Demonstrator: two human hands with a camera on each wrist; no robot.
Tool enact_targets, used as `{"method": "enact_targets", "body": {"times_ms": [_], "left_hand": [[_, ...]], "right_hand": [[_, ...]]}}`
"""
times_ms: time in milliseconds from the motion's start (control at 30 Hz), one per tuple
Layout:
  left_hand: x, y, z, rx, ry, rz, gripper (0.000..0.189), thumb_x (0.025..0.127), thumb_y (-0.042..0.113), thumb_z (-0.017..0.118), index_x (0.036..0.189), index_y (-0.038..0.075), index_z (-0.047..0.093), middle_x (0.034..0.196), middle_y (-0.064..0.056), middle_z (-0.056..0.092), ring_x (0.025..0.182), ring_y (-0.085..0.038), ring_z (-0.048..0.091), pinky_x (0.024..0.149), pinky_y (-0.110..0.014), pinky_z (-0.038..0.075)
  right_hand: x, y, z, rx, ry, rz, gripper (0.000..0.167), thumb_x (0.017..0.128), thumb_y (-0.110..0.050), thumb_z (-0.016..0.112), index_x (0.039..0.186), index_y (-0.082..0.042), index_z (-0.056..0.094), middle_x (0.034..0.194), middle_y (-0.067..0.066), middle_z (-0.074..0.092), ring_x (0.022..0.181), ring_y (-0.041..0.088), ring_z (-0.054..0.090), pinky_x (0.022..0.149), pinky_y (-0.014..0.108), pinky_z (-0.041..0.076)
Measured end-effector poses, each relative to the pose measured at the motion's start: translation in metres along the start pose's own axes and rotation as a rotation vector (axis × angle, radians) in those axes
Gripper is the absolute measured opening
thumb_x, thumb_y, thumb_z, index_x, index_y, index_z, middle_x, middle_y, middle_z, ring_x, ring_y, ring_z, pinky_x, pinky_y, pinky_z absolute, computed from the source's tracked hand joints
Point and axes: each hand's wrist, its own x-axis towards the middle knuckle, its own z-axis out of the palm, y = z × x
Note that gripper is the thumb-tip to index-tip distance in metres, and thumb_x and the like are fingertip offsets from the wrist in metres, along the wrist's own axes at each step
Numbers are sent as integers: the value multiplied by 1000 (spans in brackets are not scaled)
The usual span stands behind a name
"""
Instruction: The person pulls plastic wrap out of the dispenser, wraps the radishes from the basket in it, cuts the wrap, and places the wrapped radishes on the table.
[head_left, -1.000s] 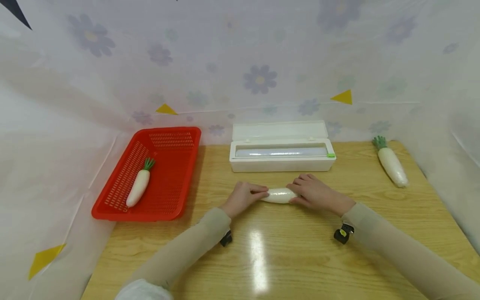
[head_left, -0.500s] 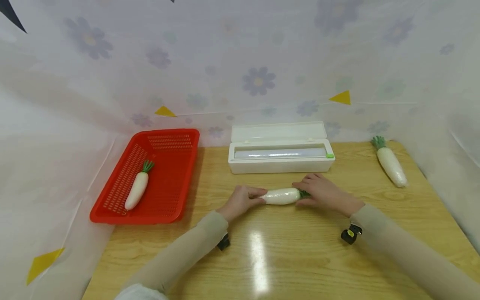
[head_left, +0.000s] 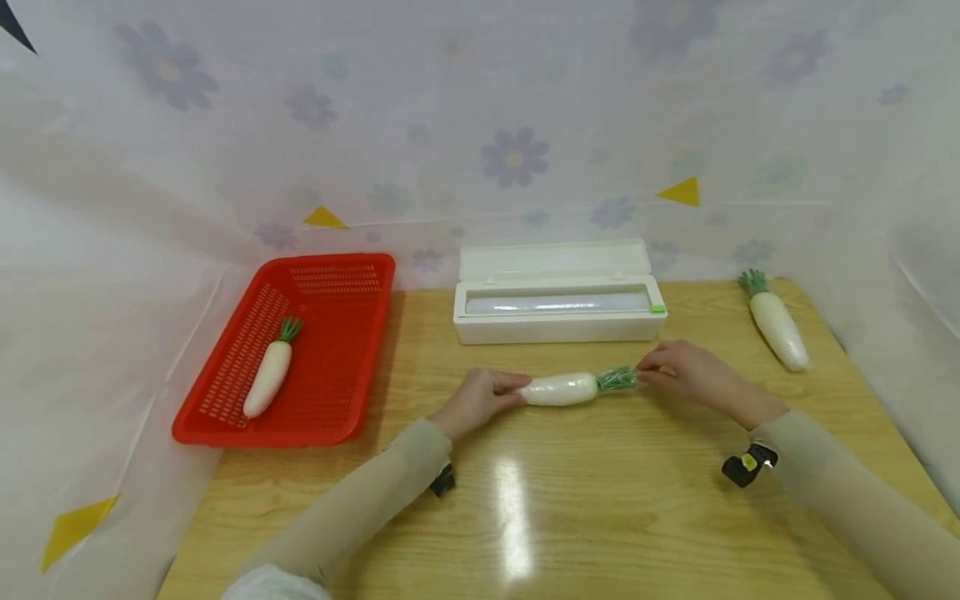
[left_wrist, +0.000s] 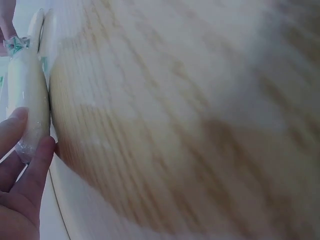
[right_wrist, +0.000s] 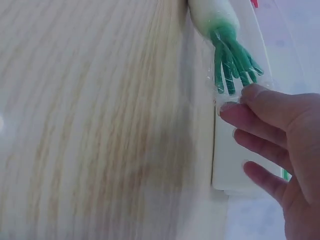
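Note:
A white radish point(head_left: 560, 389) wrapped in clear cling film lies sideways on the table, green leaves to the right. My left hand point(head_left: 477, 403) holds its tapered end between thumb and fingers; the left wrist view shows those fingers point(left_wrist: 37, 170) on either side of the film-covered tip. At the leaf end, my right hand point(head_left: 693, 377) pinches the loose edge of the cling film point(right_wrist: 237, 94) between thumb and forefinger, just past the green leaves point(right_wrist: 234, 62). The other fingers of that hand are spread beside the film.
Behind the radish stands a white cling film box point(head_left: 558, 327) with its lid raised and a roll inside. A red basket point(head_left: 330, 429) at the left holds another radish point(head_left: 267, 379). A film-wrapped radish point(head_left: 780, 331) lies at the right on the wooden table point(head_left: 600, 517).
My right hand has slid off the radish's body to the right, uncovering the green leaves, and now pinches the film end. My left hand stays at the tip.

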Motion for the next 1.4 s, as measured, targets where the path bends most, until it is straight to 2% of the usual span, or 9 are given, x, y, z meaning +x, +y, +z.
{"method": "enact_targets", "body": {"times_ms": [200, 367, 500, 633, 800, 900, 1133, 1233, 1400], "left_hand": [[-1, -2, 0, 22, 10, 8, 37, 98, 16, 74, 134, 9, 70, 136, -8, 67, 126, -20, 64, 101, -26, 52], [-1, -1, 0, 33, 7, 1, 38, 98, 17, 73, 135, 10, 69, 136, -7, 67, 127, -19, 64, 101, -27, 52], [0, -1, 0, 42, 12, -1, 37, 98, 18, 73, 135, 11, 70, 136, -7, 67, 127, -19, 64, 103, -28, 52], [0, -2, 1, 47, 16, 5, 37, 99, 18, 73, 135, 11, 70, 136, -6, 67, 127, -18, 64, 103, -28, 52], [0, -3, 1, 35, 17, 8, 37, 99, 18, 73, 135, 11, 70, 136, -6, 67, 127, -18, 64, 103, -28, 52], [0, -3, 1, 35, 19, 11, 37, 99, 19, 73, 135, 11, 70, 136, -6, 67, 128, -18, 63, 103, -28, 52], [0, -3, 2, 33, 20, 14, 37, 99, 18, 73, 135, 10, 70, 137, -6, 67, 127, -18, 64, 103, -28, 52], [0, -2, 3, 39, 24, 13, 37, 99, 19, 73, 135, 11, 70, 136, -6, 67, 125, -17, 65, 102, -28, 52], [0, -2, 4, 46, 39, 16, 37, 98, 19, 74, 134, 11, 71, 135, -6, 69, 123, -17, 67, 100, -28, 54]], "right_hand": [[-3, 2, 7, 151, -26, 57, 16, 104, -13, 63, 114, -10, 75, 105, -1, 73, 94, 18, 68, 79, 41, 57], [-4, 3, 14, 284, -27, 139, 16, 110, -17, 54, 110, -16, 70, 92, -4, 68, 77, 7, 56, 68, 29, 48], [-3, 1, 17, 318, 25, 185, 15, 109, -16, 57, 103, -15, 70, 88, -3, 66, 74, 6, 52, 66, 28, 44], [-3, -2, 18, 365, 79, 252, 13, 106, -14, 62, 103, -10, 74, 91, 0, 71, 76, 7, 55, 67, 27, 46], [-3, -3, 19, 545, 66, 371, 21, 106, -15, 62, 115, 3, 69, 100, 11, 75, 85, 5, 64, 70, 25, 50], [-3, -2, 20, 603, 56, 411, 25, 106, -16, 62, 117, 6, 66, 101, 13, 76, 86, 4, 65, 69, 24, 50], [-3, -4, 23, 619, 36, 406, 28, 108, -15, 58, 120, 8, 69, 107, 17, 74, 92, 1, 65, 78, 22, 53], [-3, -5, 25, 642, 31, 430, 31, 107, -15, 60, 126, 10, 62, 112, 21, 75, 94, -2, 65, 79, 20, 51], [-2, -6, 27, 634, 32, 449, 33, 107, -16, 61, 128, 9, 58, 107, 20, 76, 84, 2, 62, 70, 22, 48]]}}
